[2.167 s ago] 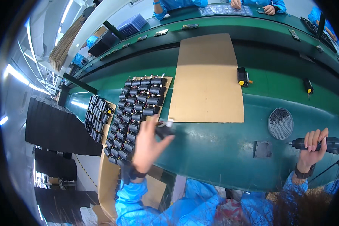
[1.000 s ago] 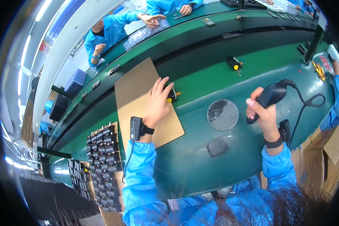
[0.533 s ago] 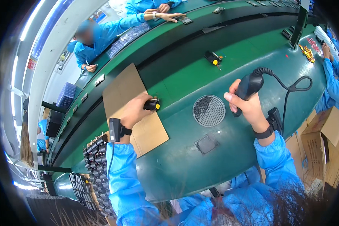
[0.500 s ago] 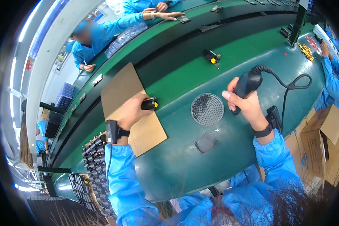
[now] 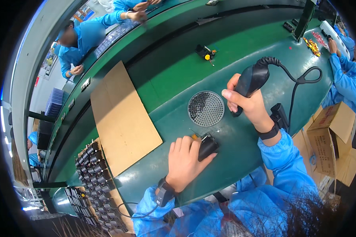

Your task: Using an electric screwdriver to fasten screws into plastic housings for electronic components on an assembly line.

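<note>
My left hand (image 5: 186,160) is closed around a small black rectangular device (image 5: 208,147) with loose thin wires at its far end. It rests on the green table where a square plate lay, and that plate is now hidden. Raised above the table, my right hand (image 5: 249,104) grips a black corded hand tool (image 5: 254,79); its lower tip is not clearly visible. Between the hands lies a round grey perforated tray (image 5: 213,116) with small black pieces heaped at its far left side.
Left of my hand lies a cardboard sheet (image 5: 124,114), with rows of black devices (image 5: 97,173) beside it. Another device with a yellow round part (image 5: 205,53) sits ahead on green. A cable (image 5: 294,106) hangs at right, near open cartons (image 5: 324,150). Co-workers sit across and at right.
My left hand has brought the black device from over the cardboard, rightward and nearer, onto the square plate's spot. The right hand still holds the tool. A co-worker's outstretched hand has drawn back.
</note>
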